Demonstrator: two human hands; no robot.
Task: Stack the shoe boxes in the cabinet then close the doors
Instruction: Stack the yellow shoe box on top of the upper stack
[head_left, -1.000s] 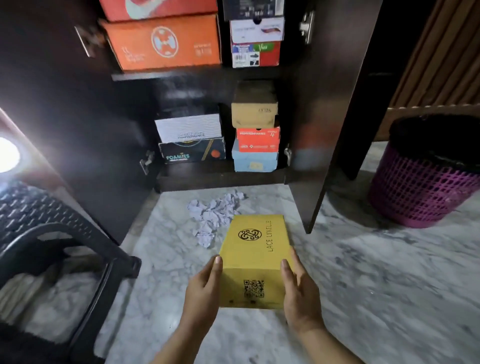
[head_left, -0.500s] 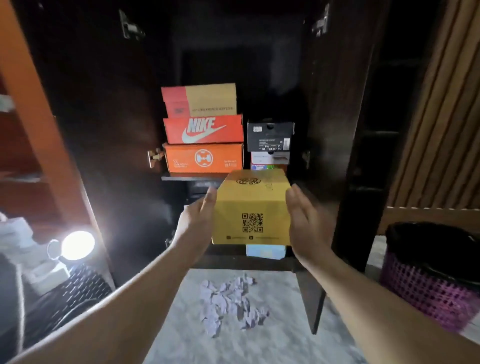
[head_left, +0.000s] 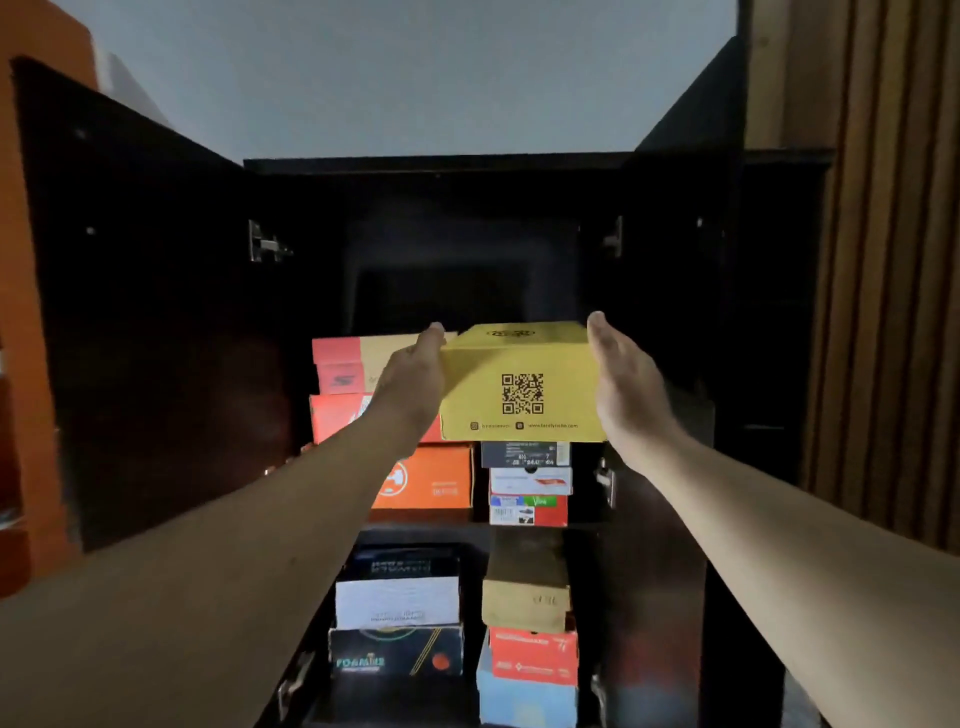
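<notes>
Between both hands (head_left: 519, 379) — flat-pressed — sits the yellow box (head_left: 522, 387).

This looks like a room in a home, at a storage cupboard for footwear. A dark wooden cabinet (head_left: 467, 171) stands with both doors swung open, and its shelves hold stacked shoe boxes from several brands: an orange box (head_left: 431, 480), a white box (head_left: 397, 597), a dark box marked FOAMIES (head_left: 395, 652) and a pale blue box (head_left: 524, 701) (no two alike, as in a household's own collection). Slatted wood panelling (head_left: 883, 260) lines the wall to the right, under a plain pale ceiling (head_left: 415, 78).
</notes>
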